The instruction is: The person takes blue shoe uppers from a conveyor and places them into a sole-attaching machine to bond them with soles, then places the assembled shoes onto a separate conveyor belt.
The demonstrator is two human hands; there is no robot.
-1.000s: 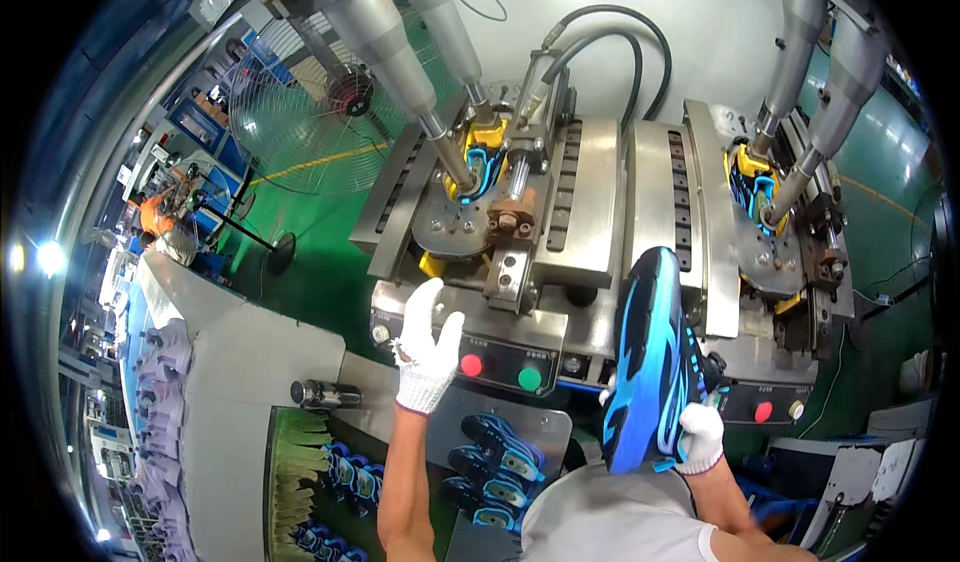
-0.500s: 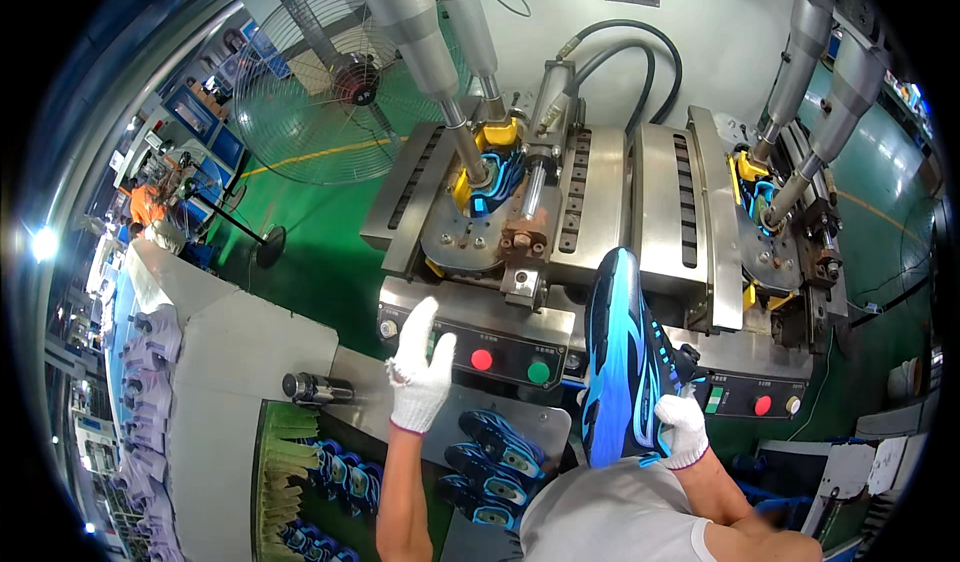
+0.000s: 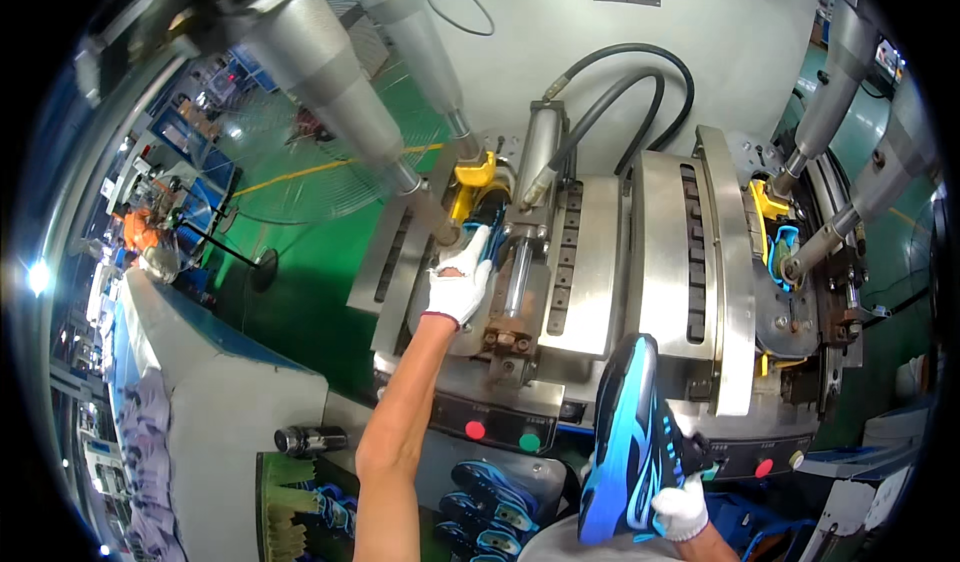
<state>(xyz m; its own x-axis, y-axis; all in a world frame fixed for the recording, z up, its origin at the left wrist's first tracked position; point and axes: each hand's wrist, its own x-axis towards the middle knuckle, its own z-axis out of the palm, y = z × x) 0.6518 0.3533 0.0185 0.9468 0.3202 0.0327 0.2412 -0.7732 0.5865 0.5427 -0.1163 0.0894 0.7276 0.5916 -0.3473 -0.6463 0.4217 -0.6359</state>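
The gloved left hand [image 3: 460,284] reaches to twelve o'clock into the left press [image 3: 470,262], fingers stretched open onto a blue shoe [image 3: 476,234] that is mostly hidden under the yellow clamp [image 3: 474,174]; whether they grip it cannot be told. The gloved right hand [image 3: 678,510], at five o'clock, closes around the heel of a blue sneaker [image 3: 628,442] held upright, its fingertips hidden behind it; more shoes [image 3: 480,507] lie below, cut off by the forearm.

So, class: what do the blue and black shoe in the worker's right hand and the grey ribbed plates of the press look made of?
Blue and black shoe: apparently glossy synthetic, with a sheen along its side. Grey ribbed plates: seemingly bare brushed metal, dull grey with soft reflections. Right hand: white glove, probably knitted fabric.
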